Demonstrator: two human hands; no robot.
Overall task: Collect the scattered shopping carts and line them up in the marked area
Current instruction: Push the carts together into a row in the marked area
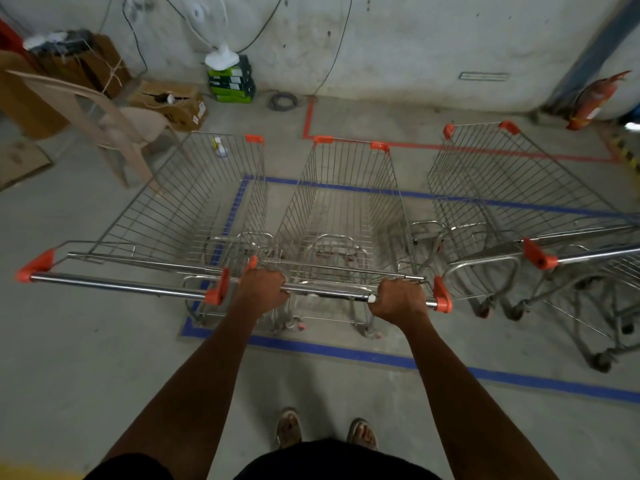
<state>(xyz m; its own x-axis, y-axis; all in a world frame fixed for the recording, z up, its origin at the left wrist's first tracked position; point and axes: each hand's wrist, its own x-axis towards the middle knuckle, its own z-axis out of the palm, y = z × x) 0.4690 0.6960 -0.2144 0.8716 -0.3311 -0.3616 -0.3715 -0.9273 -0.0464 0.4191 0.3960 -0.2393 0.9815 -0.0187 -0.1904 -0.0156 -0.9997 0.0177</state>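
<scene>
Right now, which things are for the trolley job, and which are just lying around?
For the job: middle cart, held by left hand and right hand; left cart; right cart; blue tape outline.

Lying about: plastic chair; cardboard boxes; fire extinguisher.

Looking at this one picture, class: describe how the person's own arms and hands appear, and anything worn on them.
Both arms are bare from the bottom of the frame up to the left hand and right hand: no sleeves, gloves, watch, bracelet or rings show. No markings are visible on them. Below the arms there is dark clothing at the frame's lower edge, and open sandals on the feet.
</scene>
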